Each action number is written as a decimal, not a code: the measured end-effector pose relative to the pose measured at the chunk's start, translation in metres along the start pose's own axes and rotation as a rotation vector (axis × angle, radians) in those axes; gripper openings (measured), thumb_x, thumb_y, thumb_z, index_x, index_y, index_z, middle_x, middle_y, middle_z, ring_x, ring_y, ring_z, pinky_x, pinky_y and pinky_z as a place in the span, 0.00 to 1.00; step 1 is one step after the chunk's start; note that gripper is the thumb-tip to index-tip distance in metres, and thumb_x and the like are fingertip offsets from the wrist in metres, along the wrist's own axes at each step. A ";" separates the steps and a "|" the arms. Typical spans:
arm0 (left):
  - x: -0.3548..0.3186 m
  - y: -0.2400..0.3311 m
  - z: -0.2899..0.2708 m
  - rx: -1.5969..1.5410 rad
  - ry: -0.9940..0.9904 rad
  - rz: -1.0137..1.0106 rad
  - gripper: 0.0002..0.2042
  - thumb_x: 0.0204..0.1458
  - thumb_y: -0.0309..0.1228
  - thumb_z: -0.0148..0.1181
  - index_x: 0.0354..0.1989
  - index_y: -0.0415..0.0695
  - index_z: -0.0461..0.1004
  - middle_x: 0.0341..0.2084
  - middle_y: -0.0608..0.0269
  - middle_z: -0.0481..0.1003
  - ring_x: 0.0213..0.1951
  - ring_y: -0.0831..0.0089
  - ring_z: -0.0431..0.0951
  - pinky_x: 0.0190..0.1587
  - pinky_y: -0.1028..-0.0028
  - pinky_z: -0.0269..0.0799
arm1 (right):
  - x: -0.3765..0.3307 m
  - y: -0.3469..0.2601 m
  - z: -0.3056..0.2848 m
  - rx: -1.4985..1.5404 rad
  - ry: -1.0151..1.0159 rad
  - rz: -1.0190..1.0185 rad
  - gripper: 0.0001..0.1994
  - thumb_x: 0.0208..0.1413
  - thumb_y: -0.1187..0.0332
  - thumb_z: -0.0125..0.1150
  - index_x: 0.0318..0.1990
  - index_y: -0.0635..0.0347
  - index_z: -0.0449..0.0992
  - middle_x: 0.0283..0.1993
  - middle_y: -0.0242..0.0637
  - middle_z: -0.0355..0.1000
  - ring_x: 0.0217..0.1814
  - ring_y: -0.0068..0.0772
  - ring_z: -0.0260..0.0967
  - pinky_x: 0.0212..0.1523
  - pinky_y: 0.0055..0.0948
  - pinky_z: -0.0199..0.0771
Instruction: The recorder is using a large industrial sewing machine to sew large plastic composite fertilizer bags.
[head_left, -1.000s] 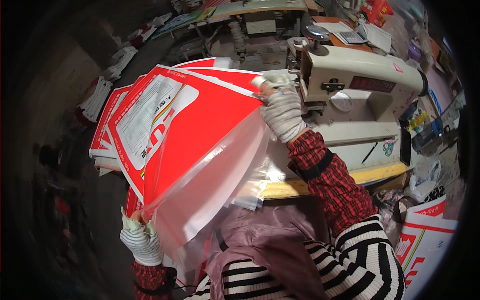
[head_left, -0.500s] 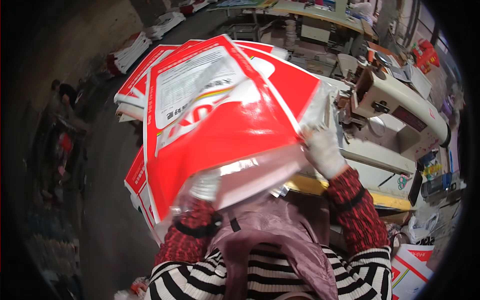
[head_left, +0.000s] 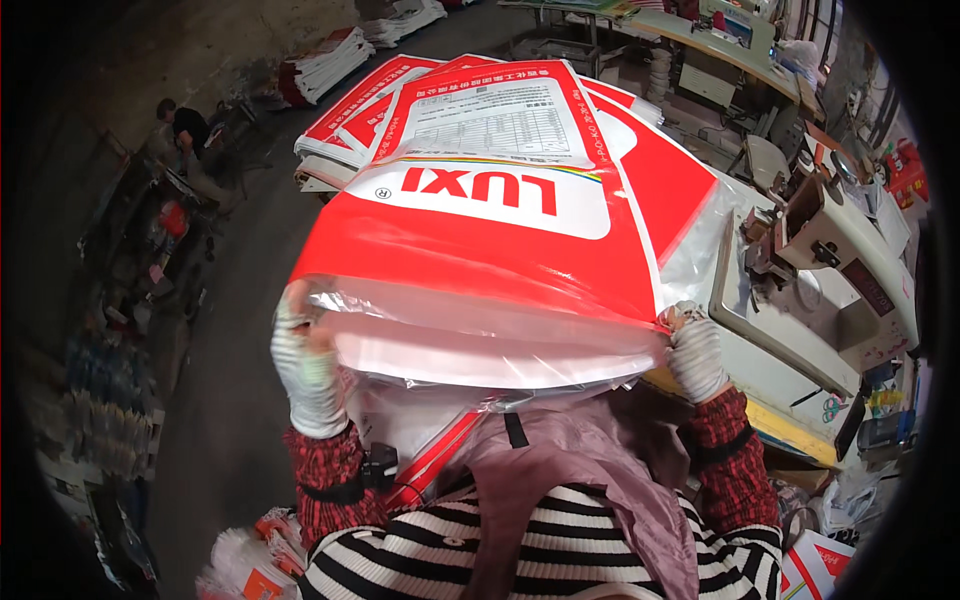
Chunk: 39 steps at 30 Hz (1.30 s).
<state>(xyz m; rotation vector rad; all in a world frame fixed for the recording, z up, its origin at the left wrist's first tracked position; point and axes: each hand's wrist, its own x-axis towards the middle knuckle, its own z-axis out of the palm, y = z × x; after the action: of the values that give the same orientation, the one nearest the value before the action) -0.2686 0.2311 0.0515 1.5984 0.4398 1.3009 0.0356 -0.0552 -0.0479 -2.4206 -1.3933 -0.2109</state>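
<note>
A large red and white printed plastic sack [head_left: 470, 250] lies across a fanned pile of similar sacks, its near mouth edge lifted toward me. Its mouth gapes, with a clear plastic liner showing along the edge. My left hand [head_left: 308, 365], in a white glove with bare fingertips, grips the left corner of that mouth. At the right corner my right hand [head_left: 692, 350], gloved likewise, has its fingers closed on the edge. More red sacks [head_left: 665, 190] stick out beneath on the right, beside a clear plastic film.
A cream sewing machine [head_left: 840, 260] stands on a table at the right, with green-handled scissors [head_left: 832, 408] near its front edge. Stacked sacks [head_left: 325, 68] lie on the floor at the far left. Another person [head_left: 188, 135] sits farther off at left. A long workbench [head_left: 700, 45] is behind.
My left hand has moved out to the left corner of the sack's mouth, which is now spread wide and square to me. The right hand keeps its corner. The whole view has shifted.
</note>
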 end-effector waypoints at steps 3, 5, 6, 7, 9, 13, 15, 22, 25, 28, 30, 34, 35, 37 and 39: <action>0.003 0.015 0.009 -0.285 0.202 -0.111 0.14 0.58 0.37 0.50 0.41 0.38 0.72 0.35 0.62 0.75 0.35 0.74 0.73 0.41 0.76 0.67 | -0.008 -0.001 -0.001 0.005 0.046 0.004 0.12 0.33 0.79 0.56 0.32 0.60 0.73 0.29 0.43 0.68 0.37 0.47 0.68 0.38 0.39 0.68; 0.013 -0.018 -0.019 0.738 0.344 0.127 0.10 0.57 0.32 0.47 0.29 0.38 0.69 0.22 0.65 0.70 0.25 0.74 0.70 0.29 0.69 0.67 | -0.015 0.001 0.001 0.041 0.078 0.005 0.12 0.34 0.79 0.56 0.32 0.59 0.74 0.29 0.44 0.68 0.34 0.48 0.68 0.35 0.39 0.68; 0.023 -0.047 -0.042 1.162 0.239 0.462 0.14 0.58 0.32 0.45 0.19 0.42 0.63 0.14 0.66 0.62 0.18 0.73 0.65 0.23 0.68 0.62 | -0.018 0.001 0.001 0.081 0.111 0.003 0.12 0.35 0.79 0.56 0.33 0.59 0.74 0.29 0.44 0.68 0.31 0.49 0.68 0.31 0.39 0.69; 0.025 -0.044 -0.051 1.165 0.233 0.466 0.14 0.58 0.32 0.45 0.19 0.42 0.63 0.14 0.66 0.62 0.18 0.73 0.65 0.23 0.68 0.62 | -0.017 -0.003 -0.002 0.085 0.112 0.007 0.12 0.35 0.79 0.56 0.33 0.59 0.74 0.29 0.44 0.68 0.31 0.49 0.68 0.31 0.39 0.69; 0.024 -0.048 -0.061 1.298 0.190 0.474 0.11 0.54 0.28 0.44 0.20 0.43 0.64 0.17 0.65 0.65 0.20 0.71 0.66 0.26 0.70 0.63 | -0.015 -0.012 -0.011 0.154 0.181 -0.020 0.13 0.33 0.81 0.56 0.31 0.59 0.74 0.29 0.44 0.68 0.31 0.50 0.68 0.31 0.38 0.68; 0.028 0.003 -0.012 0.376 0.561 -0.117 0.11 0.56 0.32 0.48 0.24 0.39 0.68 0.24 0.60 0.72 0.26 0.69 0.69 0.31 0.72 0.65 | -0.024 -0.004 -0.007 0.149 0.207 0.025 0.12 0.31 0.78 0.58 0.30 0.58 0.75 0.30 0.43 0.70 0.36 0.48 0.68 0.36 0.40 0.69; 0.023 0.031 0.021 -0.347 0.410 -0.193 0.15 0.58 0.40 0.52 0.35 0.38 0.73 0.28 0.62 0.75 0.30 0.71 0.74 0.33 0.76 0.68 | -0.027 -0.002 -0.007 0.145 0.229 0.036 0.12 0.30 0.78 0.58 0.29 0.58 0.74 0.30 0.42 0.69 0.35 0.48 0.68 0.37 0.40 0.69; 0.079 0.026 0.090 -0.111 0.175 -0.128 0.16 0.57 0.43 0.53 0.24 0.44 0.70 0.21 0.67 0.71 0.25 0.77 0.70 0.30 0.73 0.67 | -0.038 0.004 -0.030 0.122 0.435 -0.062 0.10 0.38 0.81 0.52 0.30 0.58 0.71 0.32 0.41 0.71 0.36 0.45 0.68 0.36 0.40 0.69; 0.188 0.015 0.151 -0.552 -0.315 -0.726 0.15 0.58 0.42 0.51 0.22 0.49 0.70 0.18 0.68 0.69 0.21 0.76 0.68 0.22 0.71 0.67 | -0.071 0.006 -0.012 0.348 0.154 0.030 0.06 0.41 0.77 0.53 0.30 0.61 0.71 0.28 0.43 0.69 0.33 0.49 0.67 0.35 0.40 0.69; 0.139 -0.011 0.378 0.017 -0.606 -0.159 0.16 0.56 0.50 0.48 0.29 0.51 0.70 0.20 0.63 0.69 0.22 0.68 0.68 0.28 0.68 0.67 | -0.121 -0.010 0.023 1.654 -0.081 0.519 0.18 0.53 0.63 0.62 0.48 0.65 0.74 0.40 0.26 0.72 0.42 0.15 0.63 0.46 0.22 0.67; 0.098 -0.023 0.452 0.487 -0.455 0.321 0.17 0.56 0.50 0.48 0.38 0.50 0.73 0.24 0.62 0.71 0.25 0.66 0.68 0.34 0.68 0.67 | -0.147 -0.009 0.041 1.683 -0.081 0.464 0.21 0.52 0.59 0.63 0.49 0.65 0.73 0.39 0.27 0.73 0.41 0.18 0.64 0.46 0.22 0.68; 0.042 -0.098 0.538 0.043 -0.815 -0.286 0.18 0.57 0.50 0.46 0.40 0.48 0.73 0.28 0.60 0.72 0.31 0.66 0.68 0.39 0.69 0.67 | -0.174 0.005 -0.004 2.100 -0.235 0.648 0.19 0.56 0.60 0.57 0.49 0.64 0.72 0.39 0.31 0.73 0.42 0.19 0.65 0.44 0.21 0.68; 0.038 -0.106 0.547 -0.032 -0.829 -0.406 0.19 0.57 0.50 0.46 0.40 0.47 0.73 0.29 0.59 0.72 0.32 0.67 0.69 0.40 0.69 0.67 | -0.171 0.014 -0.003 2.103 -0.215 0.644 0.19 0.56 0.60 0.57 0.49 0.64 0.72 0.39 0.31 0.73 0.42 0.19 0.65 0.44 0.21 0.68; 0.030 -0.123 0.562 -0.135 -0.806 -0.579 0.20 0.58 0.50 0.44 0.41 0.46 0.72 0.31 0.58 0.72 0.35 0.67 0.69 0.43 0.69 0.67 | -0.161 0.030 0.008 1.534 -0.366 0.614 0.17 0.58 0.61 0.53 0.48 0.65 0.72 0.38 0.34 0.73 0.41 0.21 0.67 0.42 0.24 0.68; 0.032 -0.137 0.573 -0.220 -0.734 -0.698 0.20 0.58 0.50 0.43 0.42 0.45 0.72 0.33 0.57 0.72 0.38 0.67 0.70 0.45 0.70 0.67 | -0.154 0.013 0.041 1.778 -0.066 0.734 0.17 0.59 0.61 0.51 0.46 0.66 0.72 0.35 0.35 0.74 0.35 0.24 0.68 0.36 0.27 0.69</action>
<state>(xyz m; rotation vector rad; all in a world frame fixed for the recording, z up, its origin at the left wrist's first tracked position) 0.2914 0.0547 -0.0103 1.4213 0.3235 0.1947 -0.0335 -0.1713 -0.1342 -1.1220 -0.1636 0.8871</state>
